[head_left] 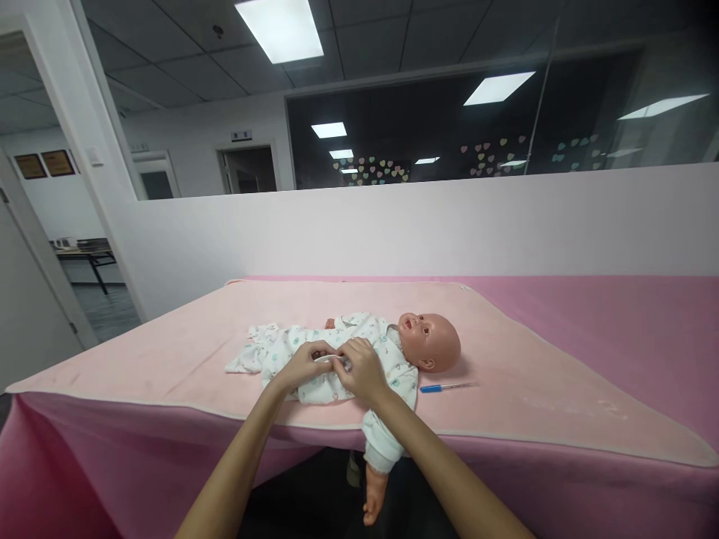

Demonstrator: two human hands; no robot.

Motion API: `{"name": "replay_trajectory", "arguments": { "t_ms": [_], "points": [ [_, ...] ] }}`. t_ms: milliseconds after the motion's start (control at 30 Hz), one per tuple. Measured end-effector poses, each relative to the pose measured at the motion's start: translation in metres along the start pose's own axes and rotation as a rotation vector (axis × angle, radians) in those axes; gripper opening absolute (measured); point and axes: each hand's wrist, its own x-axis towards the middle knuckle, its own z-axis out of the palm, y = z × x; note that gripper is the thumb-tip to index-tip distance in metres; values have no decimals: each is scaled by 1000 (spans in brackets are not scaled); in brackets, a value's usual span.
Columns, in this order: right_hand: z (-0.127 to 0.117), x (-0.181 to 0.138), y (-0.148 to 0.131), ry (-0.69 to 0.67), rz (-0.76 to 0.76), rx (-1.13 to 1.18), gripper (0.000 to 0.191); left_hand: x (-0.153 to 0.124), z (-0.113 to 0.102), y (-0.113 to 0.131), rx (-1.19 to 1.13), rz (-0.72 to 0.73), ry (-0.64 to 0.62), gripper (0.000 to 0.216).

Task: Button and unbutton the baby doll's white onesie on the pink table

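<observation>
A baby doll (431, 343) lies on its back, head to the right, dressed in a white printed outfit (359, 326). Over the doll's middle, my left hand (306, 364) pinches a white fold or edge of the clothing. My right hand (361, 367) is close beside it, its thumb and fingers closed on the same edge. Exactly what part of the garment sits between the fingertips is hidden. One doll arm (375, 490) hangs down over the near table edge, beneath my right forearm.
A thin stick with a blue end (432, 388) lies near the doll's head. A peach cloth (168, 359) covers the table over a pink sheet (634, 322). Behind rises a white low wall (449, 232) with glass above; a doorway opens at the left.
</observation>
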Motion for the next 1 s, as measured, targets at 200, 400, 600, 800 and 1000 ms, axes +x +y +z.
{"name": "replay_trajectory", "arguments": {
  "t_ms": [200,400,600,800,1000],
  "points": [
    [-2,1,-2,3,22,22,7,1,1,-2,19,16,-6,17],
    [-3,1,-2,-35,-22,-3,11,0,-2,2,13,13,-66,24],
    [0,-1,0,-62,-14,-26,13,1,-4,-2,43,16,-97,21],
    [2,-1,0,-59,-11,-22,11,3,-2,-6,92,15,-78,16],
    [1,-1,1,-37,-11,-11,10,0,0,-1,48,35,-48,21]
  ]
}}
